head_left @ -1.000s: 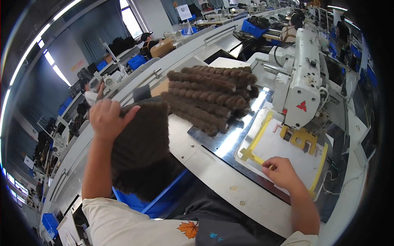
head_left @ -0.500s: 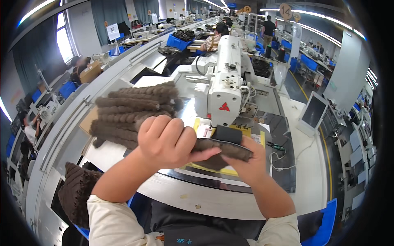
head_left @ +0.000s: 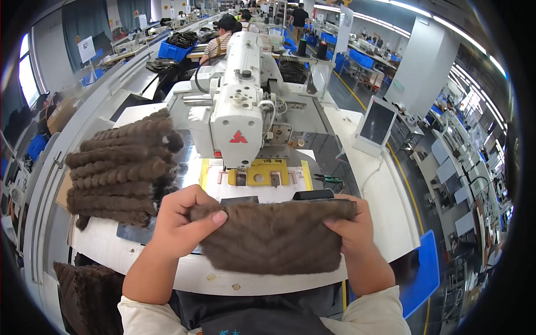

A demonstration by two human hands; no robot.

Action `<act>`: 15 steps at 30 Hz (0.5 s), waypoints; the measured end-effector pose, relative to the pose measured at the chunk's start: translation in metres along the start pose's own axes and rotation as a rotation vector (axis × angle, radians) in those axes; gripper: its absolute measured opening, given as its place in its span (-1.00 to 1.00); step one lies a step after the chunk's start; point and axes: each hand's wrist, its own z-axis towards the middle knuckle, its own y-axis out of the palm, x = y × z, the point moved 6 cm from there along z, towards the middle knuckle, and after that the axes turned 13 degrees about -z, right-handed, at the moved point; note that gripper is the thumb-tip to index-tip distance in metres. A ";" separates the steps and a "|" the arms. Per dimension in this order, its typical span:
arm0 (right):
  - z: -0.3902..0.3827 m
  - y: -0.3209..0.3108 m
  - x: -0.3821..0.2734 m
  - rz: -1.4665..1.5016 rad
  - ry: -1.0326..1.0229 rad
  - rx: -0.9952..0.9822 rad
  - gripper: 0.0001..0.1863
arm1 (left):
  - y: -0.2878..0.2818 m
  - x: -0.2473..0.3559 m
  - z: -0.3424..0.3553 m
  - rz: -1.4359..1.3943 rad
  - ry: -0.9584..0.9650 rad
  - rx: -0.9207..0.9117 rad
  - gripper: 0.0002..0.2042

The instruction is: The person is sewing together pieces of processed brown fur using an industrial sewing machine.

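Observation:
A brown furry fabric piece [head_left: 273, 240] is stretched between my hands over the table's front edge, its pile side toward me. Black strips [head_left: 312, 195] show along its upper edge. My left hand [head_left: 187, 218] pinches the left top corner, thumb in front. At the right top corner, my right hand [head_left: 352, 223] grips it the same way. Beyond the piece stands a white industrial sewing machine [head_left: 240, 106]. Under its head lies a yellow clamp plate [head_left: 259, 174] on a white sheet with yellow edges.
Left of the machine lies a stack of rolled brown fur pieces [head_left: 120, 167]. Green-handled snips [head_left: 329, 179] and a small screen [head_left: 375, 125] are at the right. More brown fur [head_left: 89, 296] hangs at lower left; a blue bin [head_left: 421, 279] stands lower right. Another person sits beyond the machine.
The fur piece was bunched and edge-on between my hands; now it is spread wide and hangs with its pile facing me. My hands have moved apart and the view has turned right.

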 end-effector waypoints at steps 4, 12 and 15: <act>0.003 0.005 0.054 0.158 0.214 -0.130 -0.77 | -0.011 -0.047 0.015 -0.073 -0.145 0.016 -0.68; 0.010 -0.009 0.142 -0.470 0.451 -0.158 -0.60 | -0.033 -0.178 0.004 -0.107 -0.571 0.050 -0.74; 0.038 0.019 0.090 -1.047 -0.093 -0.099 -0.38 | -0.040 -0.188 0.005 -0.028 -0.551 0.014 -0.75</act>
